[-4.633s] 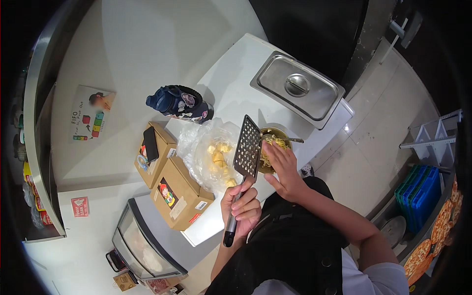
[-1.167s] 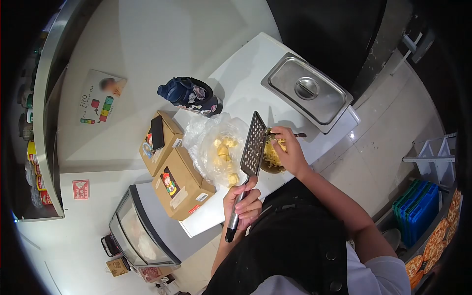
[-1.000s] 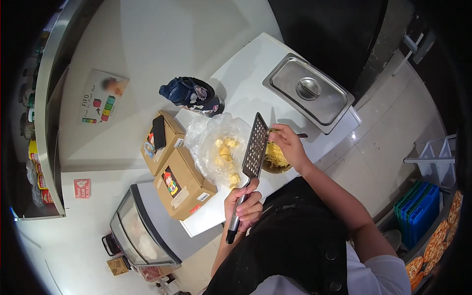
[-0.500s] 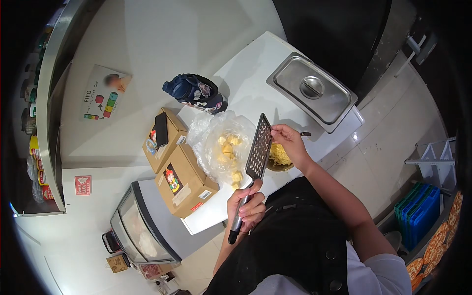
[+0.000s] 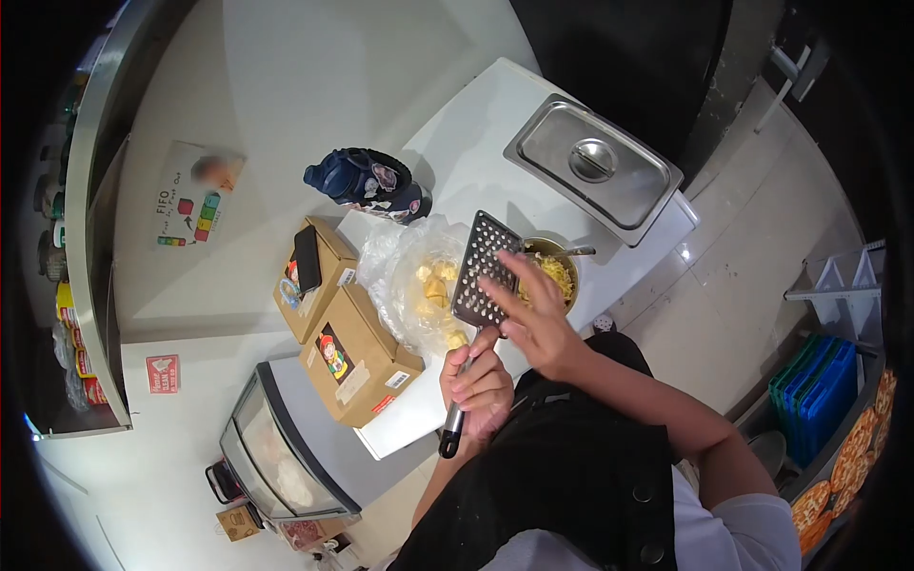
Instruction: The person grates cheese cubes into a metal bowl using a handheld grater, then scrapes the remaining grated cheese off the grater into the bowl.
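My left hand (image 5: 476, 385) is wrapped round the handle of a black flat grater (image 5: 486, 271), which is held up above the white table. Over the grater's face is my right hand (image 5: 541, 319), its fingers spread and slightly blurred; whether they touch the holes cannot be made out. Behind the grater and my right hand, a round bowl (image 5: 574, 295) of shredded yellow food (image 5: 554, 269) is partly hidden, with a utensil handle (image 5: 581, 250) across its rim. Left of the grater lies a clear plastic bag (image 5: 395, 276) with yellow chunks (image 5: 435, 288).
Two cardboard boxes (image 5: 357, 357) stand at the table's left, one with a black phone (image 5: 307, 259) on top. A dark blue bottle (image 5: 367, 186) is behind the bag. A lidded steel pan (image 5: 595, 167) sits at the table's back right.
My right hand has moved from the grater's right edge to over its face, fingers now spread. The grater has turned to show more of its holed face, and more of the bowl shows.
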Demonstrator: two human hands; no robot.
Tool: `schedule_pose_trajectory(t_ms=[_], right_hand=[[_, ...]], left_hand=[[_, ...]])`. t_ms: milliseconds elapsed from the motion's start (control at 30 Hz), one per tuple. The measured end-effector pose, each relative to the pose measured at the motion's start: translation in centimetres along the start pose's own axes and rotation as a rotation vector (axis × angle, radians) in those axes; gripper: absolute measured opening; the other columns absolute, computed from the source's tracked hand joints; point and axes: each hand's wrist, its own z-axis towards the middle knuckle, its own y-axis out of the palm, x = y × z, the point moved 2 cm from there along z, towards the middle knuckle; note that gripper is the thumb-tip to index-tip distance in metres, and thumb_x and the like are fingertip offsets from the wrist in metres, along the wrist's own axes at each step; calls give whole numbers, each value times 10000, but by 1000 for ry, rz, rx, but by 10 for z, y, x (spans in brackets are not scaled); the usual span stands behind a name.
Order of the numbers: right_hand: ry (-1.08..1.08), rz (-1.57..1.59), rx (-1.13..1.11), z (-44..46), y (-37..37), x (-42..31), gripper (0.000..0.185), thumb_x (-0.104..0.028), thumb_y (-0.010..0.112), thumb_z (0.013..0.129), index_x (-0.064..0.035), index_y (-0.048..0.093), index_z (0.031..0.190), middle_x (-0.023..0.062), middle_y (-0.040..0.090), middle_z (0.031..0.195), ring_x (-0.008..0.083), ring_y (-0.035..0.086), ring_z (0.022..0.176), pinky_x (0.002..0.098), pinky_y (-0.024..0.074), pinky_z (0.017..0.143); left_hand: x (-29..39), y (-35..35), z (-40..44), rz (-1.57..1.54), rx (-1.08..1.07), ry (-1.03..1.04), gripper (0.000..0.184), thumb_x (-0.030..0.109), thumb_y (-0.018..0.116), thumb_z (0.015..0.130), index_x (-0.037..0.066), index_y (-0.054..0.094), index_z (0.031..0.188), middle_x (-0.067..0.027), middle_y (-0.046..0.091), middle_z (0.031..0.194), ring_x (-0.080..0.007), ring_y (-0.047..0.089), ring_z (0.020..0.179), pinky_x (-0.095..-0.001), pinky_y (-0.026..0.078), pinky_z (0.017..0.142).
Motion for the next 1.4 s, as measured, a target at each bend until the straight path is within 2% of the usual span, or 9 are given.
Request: schedule_pose_trajectory(t_ms=[200,367,533,667,900,1000,1067,1233,1400], right_hand=[[2,-123,-90,-10,3,8,494,-307,357,958,-90,441,1394,181,191,1515,399,169,1380,519,130,1093],[100,-106,33,-12,-1,19,523,-366,340,962,-90,440,1395,181,144,1529,423,129,1382,532,123,1088],[-32,-214,-37,-8,3,3,493,-338,420,950,-85,460,1371,179,321,1454,356,300,1319,478,203,1070],[385,216,117,-18,-12,29,437,-216,561,887,-78,522,1299,141,531,1241,271,485,1118,400,320,991],[273,-178,88,-31,-12,54,403,-70,646,770,-69,564,1165,96,595,976,249,529,896,368,381,883],[117,-284,86,-36,-7,61,372,-46,649,727,-61,555,1086,99,571,878,272,516,872,395,372,884],[117,-331,139,-38,-8,59,329,-46,656,696,-41,545,1005,109,569,896,287,513,880,387,370,888],[156,-279,-57,-45,-14,65,433,-78,683,687,-3,557,1094,164,590,1032,338,517,959,420,368,898],[0,-275,-98,-43,-19,57,448,-57,677,671,-7,561,1101,145,590,1066,333,517,982,467,342,919]], left_hand=[[-2,2,2,-85,-77,-72,51,88,437,923,81,397,893,-25,509,559,-91,469,415,-179,425,372],[-4,2,-1,-109,-67,-73,54,76,441,919,80,396,890,-27,508,554,-91,469,416,-171,424,367],[-1,0,-5,-80,-33,-91,37,67,420,924,76,390,905,-54,539,582,-119,505,443,-204,440,384],[15,10,-9,226,111,-130,44,99,405,927,60,388,918,-50,515,606,-125,500,488,-214,440,422],[28,25,65,452,126,-271,55,122,398,930,71,415,922,-20,445,606,-97,425,514,-204,337,404],[28,8,124,781,148,-390,237,227,487,909,125,448,698,17,451,601,-73,385,506,-191,287,411],[2,9,157,1122,514,-155,308,285,523,879,157,427,615,34,451,592,-60,380,509,-202,308,433],[-2,-46,232,1290,447,-23,192,215,543,874,39,540,951,-64,597,761,-169,546,591,-292,476,562],[-2,-74,256,1207,474,43,198,222,544,877,44,535,965,-77,591,827,-191,563,691,-310,464,616]])
